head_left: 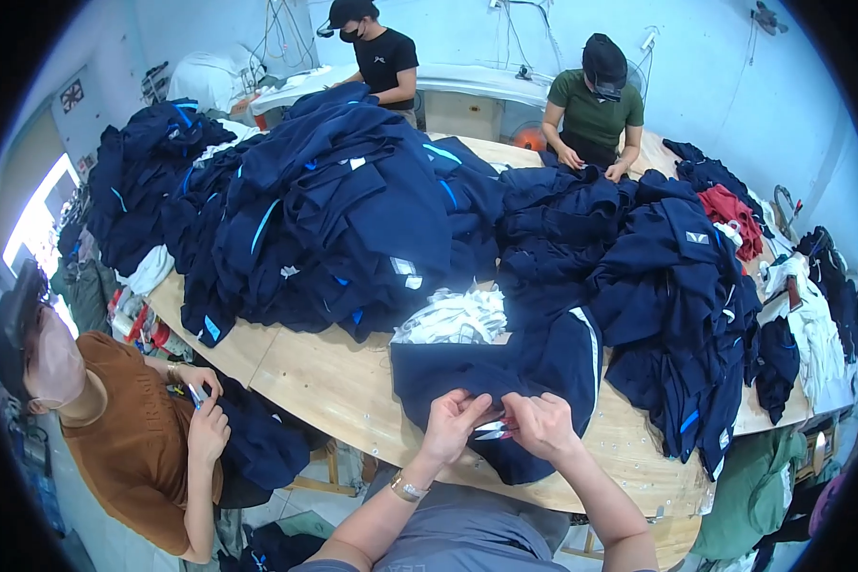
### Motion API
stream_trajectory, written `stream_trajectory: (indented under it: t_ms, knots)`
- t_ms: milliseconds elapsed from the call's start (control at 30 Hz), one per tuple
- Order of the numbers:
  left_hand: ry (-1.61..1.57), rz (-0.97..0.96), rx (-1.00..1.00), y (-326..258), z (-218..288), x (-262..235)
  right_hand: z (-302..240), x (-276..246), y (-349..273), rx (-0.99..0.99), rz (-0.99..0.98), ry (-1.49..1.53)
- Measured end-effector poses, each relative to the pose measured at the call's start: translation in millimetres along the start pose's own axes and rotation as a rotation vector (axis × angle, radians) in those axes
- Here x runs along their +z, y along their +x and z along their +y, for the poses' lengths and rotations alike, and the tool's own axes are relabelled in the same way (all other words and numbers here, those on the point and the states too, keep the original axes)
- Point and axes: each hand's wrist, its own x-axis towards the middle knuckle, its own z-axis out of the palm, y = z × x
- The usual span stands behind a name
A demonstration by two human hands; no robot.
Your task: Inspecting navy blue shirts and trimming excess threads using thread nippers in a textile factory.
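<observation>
At the far left, a co-worker in a brown shirt [129, 439] is seated by the worktop [324, 377], on which a large heap of dark clothes [343, 210] is piled. To the right of that heap's lower edge, a bundle of white cloth [453, 317] is set just beyond the dark blue garment [462, 367], which is spread along the near edge of the worktop, under both hands.

A fold of the garment is apparently pinched between the thumb and fingers of the left hand [459, 426]. For good control, the cloth should be drawn taut there, with the fingertips tucked clear of the metal. Between the hands, the small scissors [492, 432] are pointed leftward, their blades slightly parted; they are best laid flat along the fabric and closed in short bites, so that the weave is not nicked. The handle is gripped by the curled fingers of the right hand [541, 426]. Farther right, a second heap [667, 267] is stacked near the garment; loose folds should be held apart from it.
</observation>
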Motion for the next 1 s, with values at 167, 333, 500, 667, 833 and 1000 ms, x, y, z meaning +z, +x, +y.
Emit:
stream_trajectory:
  t_ms: [167, 333, 500, 667, 833, 1000]
  knots:
    - [-0.164, -0.063, -0.083, 5.1, 7.3, 6.4, -4.9, 12.0, -5.7, 0.305, 0.218, 0.390]
    - [-0.120, -0.054, -0.006, 15.7, 18.1, 6.3, -17.0, 18.1, 9.9, 0.644, 0.419, 0.682]
    - [-0.120, -0.039, 0.020, 13.7, 16.0, 4.5, -17.3, 21.5, 3.8, 1.036, 0.437, 1.132]
    - [-0.066, -0.019, 0.038, 10.2, 13.2, 4.6, -18.7, 25.7, 0.7, 0.875, 0.402, 0.847]
    - [0.067, -0.008, 0.090, 7.9, 4.2, -2.0, -24.3, 16.0, 16.1, 0.706, 0.278, 0.674]
    - [-0.103, 0.014, 0.047, 8.0, 15.6, 7.9, -18.2, 21.1, 7.0, 0.930, 0.356, 0.882]
